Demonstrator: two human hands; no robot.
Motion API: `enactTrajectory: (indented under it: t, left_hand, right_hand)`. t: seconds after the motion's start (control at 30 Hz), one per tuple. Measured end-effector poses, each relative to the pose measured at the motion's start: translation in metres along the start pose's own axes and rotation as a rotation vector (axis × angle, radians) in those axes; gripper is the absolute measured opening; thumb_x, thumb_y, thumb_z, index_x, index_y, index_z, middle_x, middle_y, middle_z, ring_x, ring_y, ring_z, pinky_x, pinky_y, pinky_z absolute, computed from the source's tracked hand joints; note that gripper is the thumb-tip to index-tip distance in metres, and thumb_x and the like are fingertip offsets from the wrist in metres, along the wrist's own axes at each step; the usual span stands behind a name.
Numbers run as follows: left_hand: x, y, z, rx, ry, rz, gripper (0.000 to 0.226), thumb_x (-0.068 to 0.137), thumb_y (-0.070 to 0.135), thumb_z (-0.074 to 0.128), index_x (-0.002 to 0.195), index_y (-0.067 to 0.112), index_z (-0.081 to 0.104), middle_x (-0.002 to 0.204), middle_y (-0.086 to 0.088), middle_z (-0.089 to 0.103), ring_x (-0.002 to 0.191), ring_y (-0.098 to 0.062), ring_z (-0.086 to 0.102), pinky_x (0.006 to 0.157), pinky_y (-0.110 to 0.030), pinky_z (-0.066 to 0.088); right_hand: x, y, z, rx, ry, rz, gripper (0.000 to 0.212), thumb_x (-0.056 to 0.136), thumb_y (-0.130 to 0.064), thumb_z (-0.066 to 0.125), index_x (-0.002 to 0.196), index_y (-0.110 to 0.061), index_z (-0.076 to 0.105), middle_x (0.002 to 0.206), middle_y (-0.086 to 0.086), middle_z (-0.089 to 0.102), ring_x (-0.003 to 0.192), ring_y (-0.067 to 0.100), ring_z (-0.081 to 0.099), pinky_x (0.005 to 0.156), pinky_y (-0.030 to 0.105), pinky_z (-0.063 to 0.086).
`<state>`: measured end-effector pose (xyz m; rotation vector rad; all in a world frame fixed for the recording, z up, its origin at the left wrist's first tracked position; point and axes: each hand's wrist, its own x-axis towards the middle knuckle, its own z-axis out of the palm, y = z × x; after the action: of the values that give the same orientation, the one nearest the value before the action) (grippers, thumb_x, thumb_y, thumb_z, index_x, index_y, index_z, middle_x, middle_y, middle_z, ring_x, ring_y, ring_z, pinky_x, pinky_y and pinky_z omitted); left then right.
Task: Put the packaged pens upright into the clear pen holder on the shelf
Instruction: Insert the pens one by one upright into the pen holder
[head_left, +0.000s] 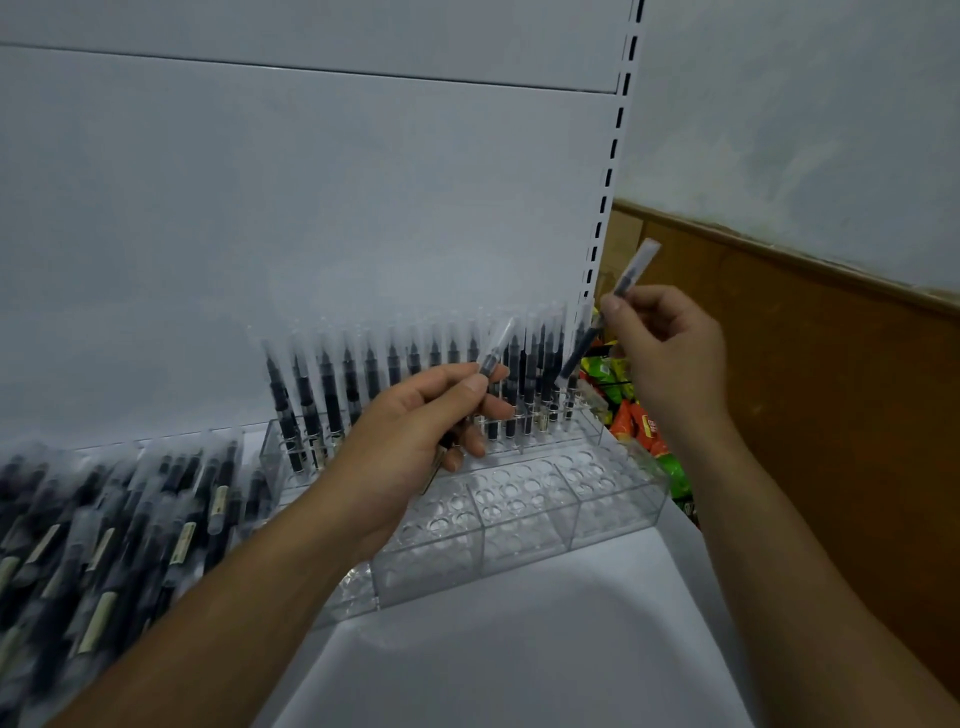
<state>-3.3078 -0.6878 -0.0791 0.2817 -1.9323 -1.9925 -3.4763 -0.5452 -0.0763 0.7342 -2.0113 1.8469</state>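
The clear pen holder (524, 499) sits at centre frame on the white shelf (493, 649), its near left corner hidden under the left forearm. A row of pens (363, 374) stands upright in clear sleeves along its back edge. The middle of that row is covered by the left hand (410, 441), and the sleeve tops fade into the pale back panel (311, 208). In front of the row, the holder's round holes show through the acrylic. The left hand's thumb and fingers are clamped on a packaged pen (496, 348), which tilts up to the right. Only its upper part shows; the rest is buried in the palm. At right of centre, the right hand (675, 358) pinches a second packaged pen (634, 270) near its middle, slanting over the holder's right end, well above the holes. The thumb hides part of its barrel. A pile of packaged pens (119, 519) lies on the shelf at lower left, blurred and cut off by the frame edge, so single pens are hard to tell apart. Past the slotted upright (615, 145), orange and green snack packets (641, 431) show only in pieces behind the right wrist.
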Motion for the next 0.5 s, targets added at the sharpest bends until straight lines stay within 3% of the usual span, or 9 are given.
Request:
enactTrajectory:
  t: [0.1,0.23,0.37,0.5]
  left_hand:
    - [0.000,0.000,0.000,0.001,-0.004,0.000,0.023,0.096,0.022,0.051,0.112,0.019,0.068,0.086,0.002,0.073,0.059,-0.006,0.055,0.050,-0.015,0.042]
    - [0.000,0.000,0.000,-0.002,-0.015,0.001,0.024,0.096,0.021,0.051,0.112,0.019,0.068,0.084,0.003,0.072,0.059,-0.005,0.055,0.050,-0.015,0.042]
    - [0.000,-0.001,-0.001,-0.004,-0.019,0.003,0.024,0.096,0.021,0.051,0.112,0.018,0.068,0.084,0.003,0.072,0.059,-0.005,0.055,0.050,-0.015,0.042]
    - [-0.001,-0.001,-0.001,0.000,-0.024,0.007,0.024,0.096,0.021,0.052,0.113,0.018,0.068,0.084,0.002,0.072,0.060,-0.006,0.055,0.051,-0.015,0.042]
  right_hand:
    - [0.000,0.008,0.005,-0.177,-0.039,-0.049,0.010,0.091,-0.028,0.067,0.097,-0.021,0.070,0.085,-0.010,0.068,0.080,0.008,0.065,0.071,0.026,0.057]
    - [-0.001,0.013,0.004,-0.329,-0.093,-0.080,0.010,0.090,-0.034,0.067,0.092,-0.024,0.069,0.082,-0.014,0.066,0.077,0.005,0.062,0.069,0.030,0.056]
    - [-0.002,0.021,0.007,-0.512,-0.299,-0.003,0.015,0.089,-0.038,0.068,0.093,-0.024,0.070,0.083,-0.011,0.066,0.077,0.011,0.062,0.072,0.042,0.057]
    - [-0.002,0.017,0.003,-0.612,-0.346,0.019,0.017,0.088,-0.043,0.067,0.090,-0.026,0.067,0.085,-0.010,0.067,0.078,0.009,0.060,0.065,0.029,0.048]
